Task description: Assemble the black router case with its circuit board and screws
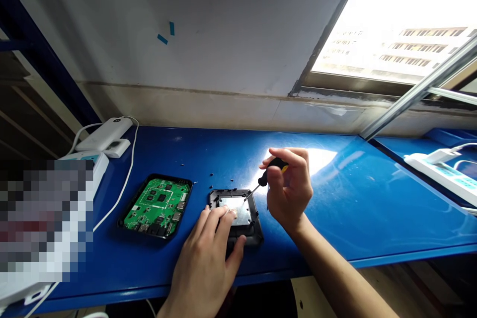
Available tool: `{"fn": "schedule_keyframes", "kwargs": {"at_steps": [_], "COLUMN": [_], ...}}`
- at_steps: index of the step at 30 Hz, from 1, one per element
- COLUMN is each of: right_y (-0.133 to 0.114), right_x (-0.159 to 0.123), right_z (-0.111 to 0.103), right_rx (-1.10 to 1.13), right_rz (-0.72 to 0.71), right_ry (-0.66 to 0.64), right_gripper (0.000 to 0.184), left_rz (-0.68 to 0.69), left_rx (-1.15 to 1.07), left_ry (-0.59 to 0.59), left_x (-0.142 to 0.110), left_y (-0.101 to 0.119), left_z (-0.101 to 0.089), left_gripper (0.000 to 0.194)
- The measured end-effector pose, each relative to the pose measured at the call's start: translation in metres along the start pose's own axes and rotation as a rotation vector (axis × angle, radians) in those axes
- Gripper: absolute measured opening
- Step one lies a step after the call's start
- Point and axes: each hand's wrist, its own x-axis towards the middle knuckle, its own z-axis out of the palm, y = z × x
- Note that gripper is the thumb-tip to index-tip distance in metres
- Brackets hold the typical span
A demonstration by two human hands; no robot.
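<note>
Left hand, fingers spread, steadied the metal plate; right hand gripped a screwdriver at its far right corner (screw work, apparently), calling for steady pressure.

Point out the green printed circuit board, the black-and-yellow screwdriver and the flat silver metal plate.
Green printed circuit board (156, 205): head view, near the board's middle.
Black-and-yellow screwdriver (263, 179): head view, front end of the handle.
Flat silver metal plate (243, 212): head view, uncovered right half.
</note>
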Motion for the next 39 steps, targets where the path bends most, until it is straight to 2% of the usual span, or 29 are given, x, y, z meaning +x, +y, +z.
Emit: {"fn": "schedule_keyframes", "kwargs": {"at_steps": [4, 11, 15, 18, 25, 30, 39], "right_y": [-0.0013, 0.0019, -0.0017, -0.0049, -0.0007, -0.0006, -0.006], "right_x": [-0.0015, -0.0003, -0.0017, -0.0023, -0.0014, -0.0014, 0.0015], "right_z": [0.0, -0.0023, -0.0017, -0.0019, -0.0012, -0.0014, -0.0044], "right_rx": [0.067, -0.146, -0.02, 0.065, -0.03, 0.039, -0.096], "right_rz": [0.017, -0.046, -0.023, 0.008, 0.009, 0.047, -0.085], "right_ry": [-0.017, 0.057, 0.006, -0.025, 0.04, -0.023, -0.066], "right_gripper": [0.045, 0.041, 0.024, 0.034, 0.029, 0.038, 0.049], "left_rz": [0.0, -0.01, -0.01, -0.007, -0.012, -0.002, -0.02], "left_rx": [-0.005, -0.002, -0.006, -0.01, -0.018, -0.003, -0.003], "left_ry": [-0.007, -0.008, -0.006, -0.015, -0.018, -0.003, -0.032], "left_x": [0.0001, 0.0001, 0.0001, 0.0006, 0.0009, 0.001, -0.0003], "left_y": [-0.0004, -0.0001, 0.0, 0.0002, 0.001, 0.0009, 0.001], "left_z": [0.0006, -0.0004, 0.0, -0.0007, -0.0033, -0.0014, -0.0011], "left_gripper": [0.03, 0.029, 0.029, 0.028, 0.028, 0.027, 0.028]}}
